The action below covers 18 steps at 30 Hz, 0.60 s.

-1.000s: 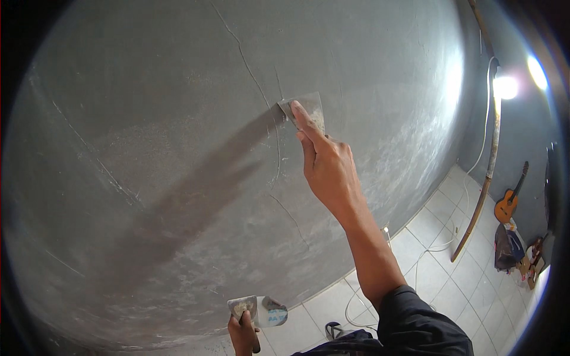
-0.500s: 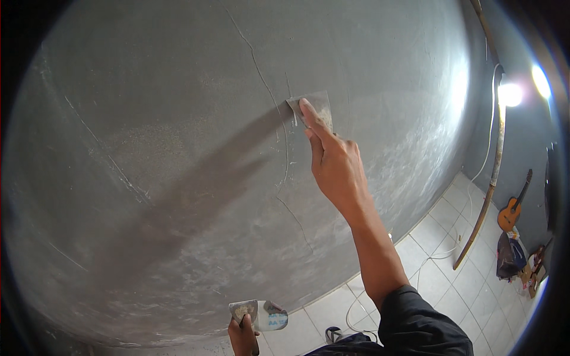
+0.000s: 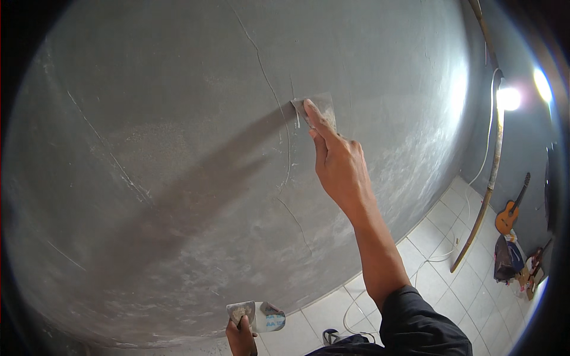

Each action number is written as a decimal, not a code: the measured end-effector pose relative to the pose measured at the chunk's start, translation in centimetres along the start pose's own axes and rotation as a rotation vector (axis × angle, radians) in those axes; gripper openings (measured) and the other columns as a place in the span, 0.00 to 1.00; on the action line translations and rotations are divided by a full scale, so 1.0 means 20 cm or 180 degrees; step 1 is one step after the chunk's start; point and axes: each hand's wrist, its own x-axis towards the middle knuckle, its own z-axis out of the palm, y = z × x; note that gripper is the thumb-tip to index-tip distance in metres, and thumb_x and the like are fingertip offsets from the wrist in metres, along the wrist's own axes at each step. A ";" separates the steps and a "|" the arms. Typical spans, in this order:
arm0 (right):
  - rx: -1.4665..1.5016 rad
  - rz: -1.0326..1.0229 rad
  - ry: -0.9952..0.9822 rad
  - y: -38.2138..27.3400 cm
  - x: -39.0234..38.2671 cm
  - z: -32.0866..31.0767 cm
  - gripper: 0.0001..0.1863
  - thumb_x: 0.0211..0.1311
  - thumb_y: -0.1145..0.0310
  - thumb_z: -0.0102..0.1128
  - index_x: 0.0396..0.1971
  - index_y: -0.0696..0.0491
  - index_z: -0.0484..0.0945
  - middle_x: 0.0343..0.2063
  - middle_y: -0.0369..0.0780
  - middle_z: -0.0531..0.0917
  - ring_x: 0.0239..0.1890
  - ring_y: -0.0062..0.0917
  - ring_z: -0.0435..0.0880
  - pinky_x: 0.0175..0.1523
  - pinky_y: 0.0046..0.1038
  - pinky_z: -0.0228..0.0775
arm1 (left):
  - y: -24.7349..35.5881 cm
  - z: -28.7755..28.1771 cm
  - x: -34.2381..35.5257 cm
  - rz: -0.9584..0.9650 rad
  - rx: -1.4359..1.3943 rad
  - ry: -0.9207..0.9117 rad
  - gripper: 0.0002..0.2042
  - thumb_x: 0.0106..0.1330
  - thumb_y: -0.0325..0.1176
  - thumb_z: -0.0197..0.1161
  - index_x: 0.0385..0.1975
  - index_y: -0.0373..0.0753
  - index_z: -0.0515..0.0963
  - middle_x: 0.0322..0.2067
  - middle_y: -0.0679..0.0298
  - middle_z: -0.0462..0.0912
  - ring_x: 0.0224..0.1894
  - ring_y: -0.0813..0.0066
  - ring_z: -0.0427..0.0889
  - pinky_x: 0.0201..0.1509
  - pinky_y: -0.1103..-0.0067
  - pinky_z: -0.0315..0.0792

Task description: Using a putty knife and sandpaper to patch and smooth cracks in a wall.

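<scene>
Pressed on the grey wall (image 3: 166,89), my right hand (image 3: 340,163) grips a wide, thin putty knife (image 3: 326,110), index finger lying along its blade. The blade touches just right of a long thin crack (image 3: 268,84), with a small pale smear under its left corner. Low in the picture, my left hand (image 3: 240,340) grips a second scraper (image 3: 233,311) with a beige lump of filler on it. Behind that blade is a pale, round-ended piece (image 3: 272,314) with blue markings; whether it is separate I cannot tell.
A long, worn pole (image 3: 493,160) stands at the right beside a white cable and a bright lamp (image 3: 509,99). An orange guitar (image 3: 506,218), bags (image 3: 506,261) and clutter lean by the far wall. Cables and a sandal (image 3: 330,336) lie on white floor tiles (image 3: 439,285).
The wall and room have shifted a little rightward in view. My right hand and its blade shifted with them, staying beside the crack. My left hand is slightly lower in the picture.
</scene>
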 end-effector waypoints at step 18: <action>0.0049 -0.0117 0.0225 0.01 0.02 0.03 0.24 0.71 0.75 0.53 0.65 0.43 0.73 0.38 0.50 0.87 0.20 0.27 0.86 0.34 0.28 0.79 | -0.05 0.01 0.03 0.0142 -0.0048 -0.0073 0.12 0.68 0.32 0.56 0.39 0.26 0.77 0.27 0.57 0.82 0.21 0.72 0.81 0.19 0.77 0.74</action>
